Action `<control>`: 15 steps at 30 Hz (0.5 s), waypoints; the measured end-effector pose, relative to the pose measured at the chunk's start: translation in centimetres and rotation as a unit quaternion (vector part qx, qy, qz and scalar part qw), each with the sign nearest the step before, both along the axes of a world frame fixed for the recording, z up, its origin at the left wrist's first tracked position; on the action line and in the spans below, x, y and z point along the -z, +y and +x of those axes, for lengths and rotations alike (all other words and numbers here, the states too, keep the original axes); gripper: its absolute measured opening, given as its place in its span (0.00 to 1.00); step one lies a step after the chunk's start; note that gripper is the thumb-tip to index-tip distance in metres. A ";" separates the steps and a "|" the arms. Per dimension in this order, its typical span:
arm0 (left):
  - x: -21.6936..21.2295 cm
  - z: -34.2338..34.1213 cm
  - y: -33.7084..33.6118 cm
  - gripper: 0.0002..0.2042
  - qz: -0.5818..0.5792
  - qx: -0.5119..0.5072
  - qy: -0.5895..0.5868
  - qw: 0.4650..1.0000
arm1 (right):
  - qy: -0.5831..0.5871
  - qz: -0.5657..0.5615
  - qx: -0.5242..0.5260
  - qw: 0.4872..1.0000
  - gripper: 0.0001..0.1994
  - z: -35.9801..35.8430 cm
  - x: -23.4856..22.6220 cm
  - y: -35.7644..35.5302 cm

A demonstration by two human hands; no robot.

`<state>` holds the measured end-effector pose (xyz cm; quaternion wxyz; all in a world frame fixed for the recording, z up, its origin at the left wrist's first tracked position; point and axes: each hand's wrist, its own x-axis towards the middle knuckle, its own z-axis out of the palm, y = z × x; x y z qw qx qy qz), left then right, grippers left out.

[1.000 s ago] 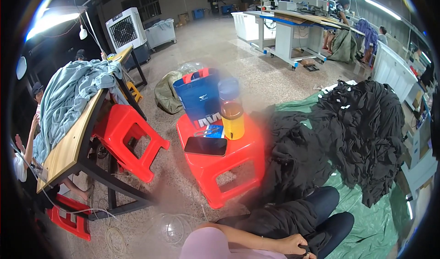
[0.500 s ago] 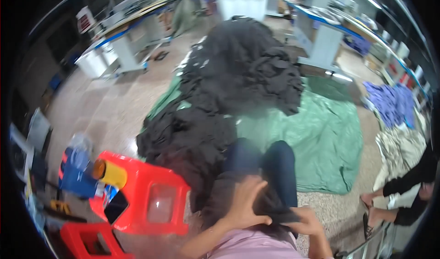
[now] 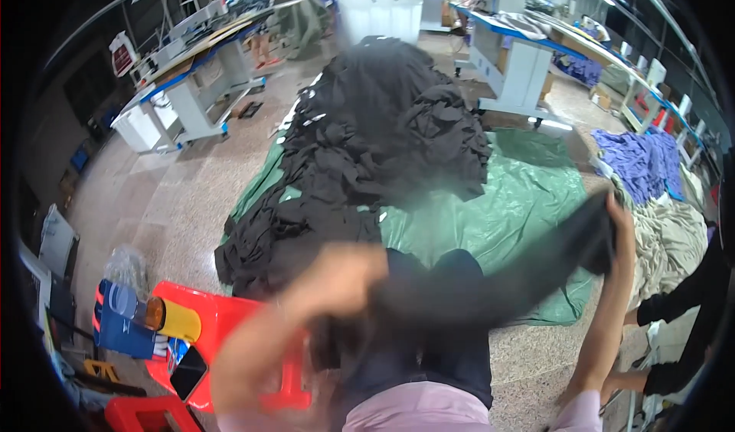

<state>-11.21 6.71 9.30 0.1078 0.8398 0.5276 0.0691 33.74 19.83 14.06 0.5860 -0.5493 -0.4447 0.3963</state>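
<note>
A length of black cloth (image 3: pixel 490 290), probably a garment, stretches in a blurred sweep above my lap. Its raised right end is gripped by my right hand (image 3: pixel 619 221), fingers closed round it. At the cloth's other end is my left hand (image 3: pixel 348 275), so smeared by motion that its fingers cannot be read. Just beyond my knees lies a big heap of black garments (image 3: pixel 383 126), heaped on a green plastic sheet (image 3: pixel 528 172).
At my left stands a red plastic stool (image 3: pixel 222 317) bearing a phone (image 3: pixel 188 374) and a yellow-wrapped bottle (image 3: pixel 180 319). A white bin (image 3: pixel 380 13) stands behind the heap, between worktables. Purple cloth (image 3: pixel 639 164) lies at right, near another person's dark-sleeved limbs (image 3: pixel 685 317).
My hands have moved far apart, the right one up and out to the right, the left one up and leftward. The black cloth has risen from my lap and spread between them.
</note>
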 end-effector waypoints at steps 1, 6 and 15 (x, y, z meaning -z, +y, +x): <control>-3.4 -1.6 3.7 0.17 0.150 -0.094 0.012 0.984 | 0.027 0.069 -0.040 0.996 0.17 -0.1 -1.0 4.7; -17.6 -8.4 12.5 0.38 0.602 -0.224 -0.083 0.762 | 0.187 0.242 -0.161 0.939 0.29 -9.8 -6.9 14.6; 13.2 -11.6 0.2 0.20 0.082 -0.403 -0.468 0.782 | -0.431 0.098 -0.386 0.809 0.34 -15.7 18.0 -2.3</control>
